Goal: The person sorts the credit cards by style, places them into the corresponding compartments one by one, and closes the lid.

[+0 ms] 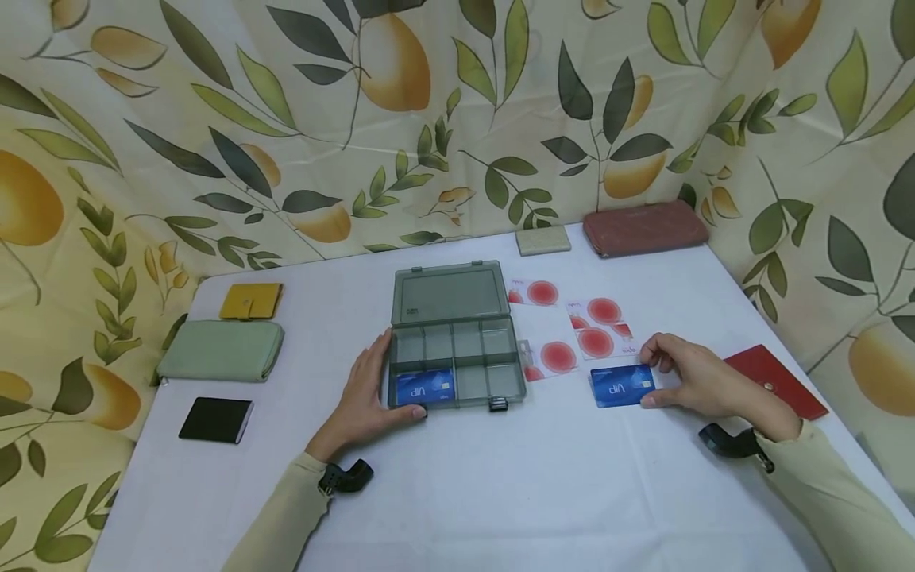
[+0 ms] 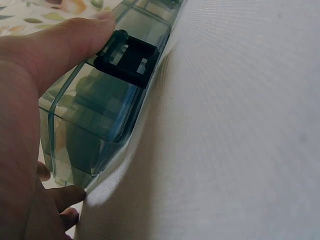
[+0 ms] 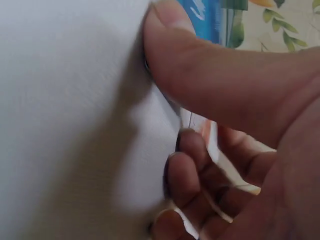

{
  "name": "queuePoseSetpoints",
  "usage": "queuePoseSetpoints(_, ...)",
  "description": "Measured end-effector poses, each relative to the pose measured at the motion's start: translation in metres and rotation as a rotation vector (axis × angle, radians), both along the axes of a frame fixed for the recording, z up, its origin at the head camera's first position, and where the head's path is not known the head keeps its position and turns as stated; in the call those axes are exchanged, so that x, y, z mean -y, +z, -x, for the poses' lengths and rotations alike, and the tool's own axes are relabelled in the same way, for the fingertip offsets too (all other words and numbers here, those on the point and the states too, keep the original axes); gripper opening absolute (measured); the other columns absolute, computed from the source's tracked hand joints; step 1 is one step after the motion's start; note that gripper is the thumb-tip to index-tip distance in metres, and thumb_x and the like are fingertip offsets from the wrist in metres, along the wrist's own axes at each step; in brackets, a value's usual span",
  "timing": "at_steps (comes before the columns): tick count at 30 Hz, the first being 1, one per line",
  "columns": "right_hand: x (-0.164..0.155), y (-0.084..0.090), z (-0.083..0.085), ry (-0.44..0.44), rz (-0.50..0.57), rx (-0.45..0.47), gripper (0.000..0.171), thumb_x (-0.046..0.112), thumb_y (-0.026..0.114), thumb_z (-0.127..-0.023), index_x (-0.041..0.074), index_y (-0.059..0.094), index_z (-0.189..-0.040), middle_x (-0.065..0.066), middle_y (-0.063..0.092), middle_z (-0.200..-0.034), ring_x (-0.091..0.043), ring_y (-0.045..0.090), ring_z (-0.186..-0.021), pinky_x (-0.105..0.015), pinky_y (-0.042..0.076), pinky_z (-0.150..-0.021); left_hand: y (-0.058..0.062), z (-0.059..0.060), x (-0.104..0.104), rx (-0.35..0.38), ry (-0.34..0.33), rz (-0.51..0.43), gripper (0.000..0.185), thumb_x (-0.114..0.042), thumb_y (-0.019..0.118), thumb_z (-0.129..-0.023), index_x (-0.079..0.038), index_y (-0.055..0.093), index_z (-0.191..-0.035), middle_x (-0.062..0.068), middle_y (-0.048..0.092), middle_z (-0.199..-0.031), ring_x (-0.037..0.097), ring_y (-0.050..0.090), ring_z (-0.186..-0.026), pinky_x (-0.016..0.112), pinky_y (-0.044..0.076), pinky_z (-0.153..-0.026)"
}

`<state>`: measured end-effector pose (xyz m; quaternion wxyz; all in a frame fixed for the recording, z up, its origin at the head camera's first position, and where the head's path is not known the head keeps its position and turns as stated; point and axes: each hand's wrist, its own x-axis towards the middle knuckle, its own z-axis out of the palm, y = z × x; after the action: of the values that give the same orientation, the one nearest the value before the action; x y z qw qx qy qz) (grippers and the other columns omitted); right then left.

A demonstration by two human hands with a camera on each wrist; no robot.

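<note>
In the head view, my left hand grips the near left corner of a translucent green compartment box. Its fingers lie along the left wall, its thumb on the front; in the left wrist view the thumb is beside a dark latch. The box's lid is folded back. One blue VIP card lies in the front left compartment. To the right of the box, my right hand holds another blue VIP card by its right end, thumb at the near edge and fingers at the far edge.
White cards with red circles lie between box and right hand. A red wallet is partly behind my right wrist. A brownish-red wallet and beige holder lie behind. At left are yellow, green and black cases.
</note>
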<state>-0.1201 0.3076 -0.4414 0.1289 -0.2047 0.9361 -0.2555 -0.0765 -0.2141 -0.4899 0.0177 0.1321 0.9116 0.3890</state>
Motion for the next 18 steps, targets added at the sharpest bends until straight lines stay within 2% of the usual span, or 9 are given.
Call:
queuePoseSetpoints(5,-0.001,-0.002,-0.004,0.019,0.112,-0.031,0.049,0.01,0.089,-0.085,0.009,0.052,-0.116,0.001,0.06,-0.094,-0.01,0.056,-0.086,-0.018,0.049,-0.069,0.0,0.0,0.001,-0.016,-0.004,-0.001,0.134,-0.074,0.082,-0.075,-0.013,0.012,-0.172,0.015,0.019,-0.177,0.047,0.022,-0.159,0.075,0.022,-0.124)
queuePoseSetpoints(8,0.002,-0.002,-0.004,0.047,0.262,-0.032,0.041,-0.004,0.078,-0.091,0.005,0.05,-0.12,-0.005,0.061,-0.096,-0.004,0.063,-0.077,-0.018,0.056,-0.067,0.001,0.0,0.001,-0.017,-0.002,0.002,0.134,-0.074,0.082,-0.075,-0.013,0.012,-0.172,0.015,0.019,-0.177,0.047,0.023,-0.159,0.075,0.023,-0.123)
queuePoseSetpoints(10,0.006,0.0,-0.002,0.052,0.355,-0.015,0.039,-0.008,0.072,-0.095,0.002,0.05,-0.125,-0.011,0.061,-0.098,-0.009,0.07,-0.073,-0.02,0.061,-0.068,0.001,0.0,0.001,-0.018,-0.002,0.0,0.134,-0.073,0.083,-0.075,-0.013,0.012,-0.172,0.015,0.019,-0.177,0.047,0.023,-0.159,0.076,0.023,-0.123)
queuePoseSetpoints(13,0.015,0.006,0.002,0.014,0.464,0.029,0.041,-0.008,0.066,-0.1,0.002,0.052,-0.137,-0.015,0.059,-0.105,-0.02,0.075,-0.07,-0.026,0.064,-0.066,0.0,0.0,0.001,-0.014,-0.002,-0.003,0.134,-0.072,0.084,-0.074,-0.014,0.012,-0.172,0.015,0.02,-0.177,0.046,0.023,-0.159,0.075,0.023,-0.123)
queuePoseSetpoints(15,0.022,0.01,0.005,-0.022,0.486,0.054,0.044,-0.003,0.066,-0.102,0.005,0.054,-0.143,-0.01,0.058,-0.111,-0.019,0.076,-0.075,-0.024,0.064,-0.069,0.0,0.001,0.001,-0.014,-0.003,-0.002,0.134,-0.073,0.083,-0.074,-0.014,0.012,-0.172,0.015,0.02,-0.177,0.046,0.023,-0.159,0.075,0.023,-0.123)
queuePoseSetpoints(18,0.036,0.016,0.01,-0.064,0.569,0.122,0.051,-0.002,0.068,-0.101,0.003,0.054,-0.149,-0.002,0.057,-0.12,-0.014,0.076,-0.086,-0.023,0.064,-0.078,-0.001,0.001,0.001,-0.019,-0.005,0.002,0.135,-0.077,0.08,-0.074,-0.014,0.012,-0.172,0.016,0.02,-0.177,0.046,0.024,-0.158,0.075,0.024,-0.123)
